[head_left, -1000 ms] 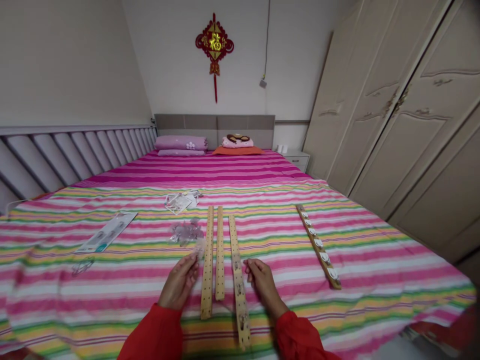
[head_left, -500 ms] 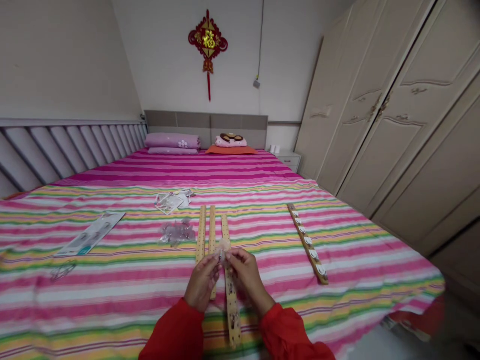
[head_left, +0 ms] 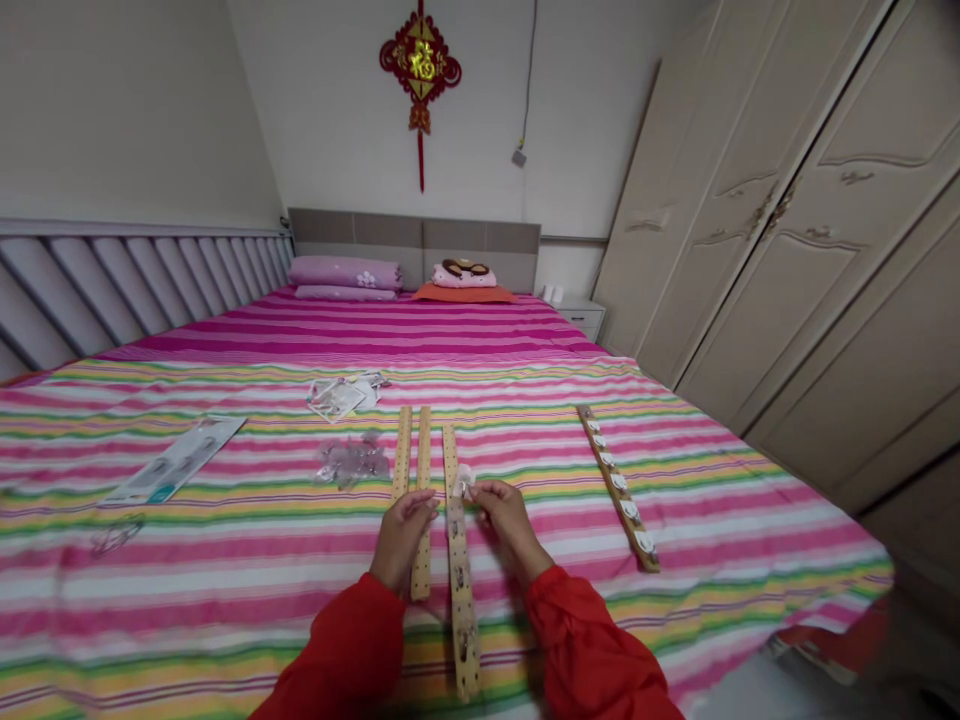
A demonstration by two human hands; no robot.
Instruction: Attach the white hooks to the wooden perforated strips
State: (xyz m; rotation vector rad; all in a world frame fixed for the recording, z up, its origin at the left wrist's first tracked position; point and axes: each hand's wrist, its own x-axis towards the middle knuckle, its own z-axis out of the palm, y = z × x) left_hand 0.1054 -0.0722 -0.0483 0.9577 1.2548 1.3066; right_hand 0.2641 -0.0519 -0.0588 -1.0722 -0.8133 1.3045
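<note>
My right hand (head_left: 504, 515) pinches a small clear adhesive hook (head_left: 463, 482) with a metal part, over the upper part of a perforated wooden strip (head_left: 461, 590). Whether the hook touches the wood I cannot tell. Several similar metal hooks sit in a row lower down that strip. My left hand (head_left: 405, 535) is closed, thumb and fingertips together; anything between them is too small to make out. It hovers over two more perforated wooden strips, a left one (head_left: 403, 450) and a middle one (head_left: 422, 575), lying side by side.
A pile of clear hooks (head_left: 352, 462) lies left of the strips, with opened packaging (head_left: 345, 395) behind. Farther left are a flat hook package (head_left: 180, 460) and a thin wire-like bundle (head_left: 118, 535). At right lies a brown strip (head_left: 616, 485) bearing several white hooks.
My hands have moved apart. The right hand keeps the clear hook over the strip, while the left has drawn slightly away to the left. The view has shifted slightly.
</note>
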